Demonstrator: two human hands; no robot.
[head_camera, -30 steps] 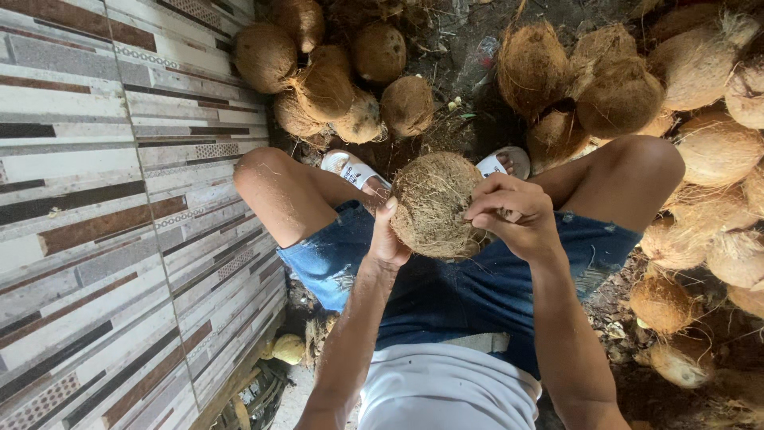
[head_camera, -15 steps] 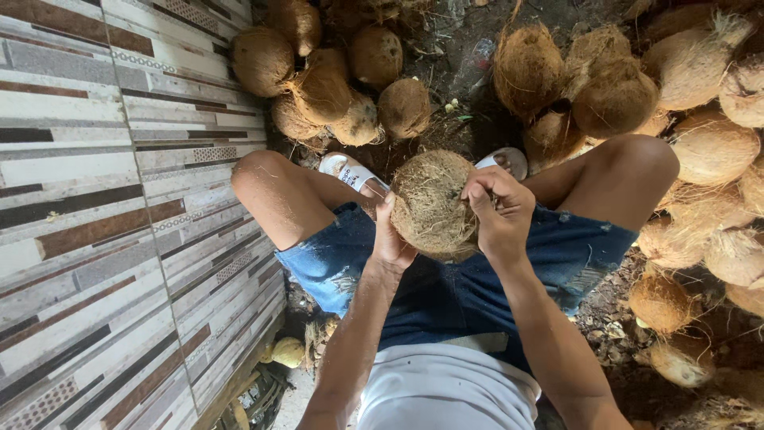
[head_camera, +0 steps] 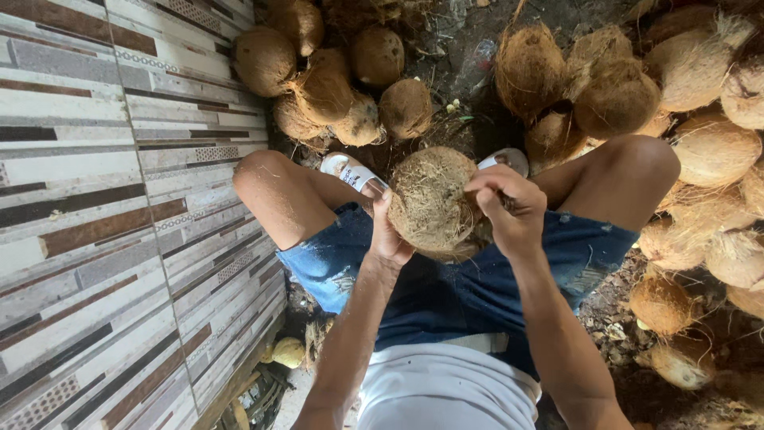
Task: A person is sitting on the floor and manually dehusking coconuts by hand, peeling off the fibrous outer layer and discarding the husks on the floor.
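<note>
I hold a brown, fibrous husked coconut (head_camera: 434,199) above my lap, between my knees. My left hand (head_camera: 387,232) cups its left underside and supports it. My right hand (head_camera: 509,209) is closed at the coconut's right side, fingers curled as if pinching husk fibre or a small tool; what is inside the fist is hidden. I sit in blue denim shorts (head_camera: 454,291) and a white shirt (head_camera: 446,390), with white sandals (head_camera: 354,173) on my feet.
Piles of husked coconuts lie on the dirt ahead (head_camera: 334,72) and along the right (head_camera: 700,87). A striped tiled wall (head_camera: 103,199) runs close on the left. Husk scraps and a small yellow fruit (head_camera: 288,351) lie by the wall's base.
My right hand has shifted from the top of the coconut down to its right side. The coconut has turned slightly in my left hand.
</note>
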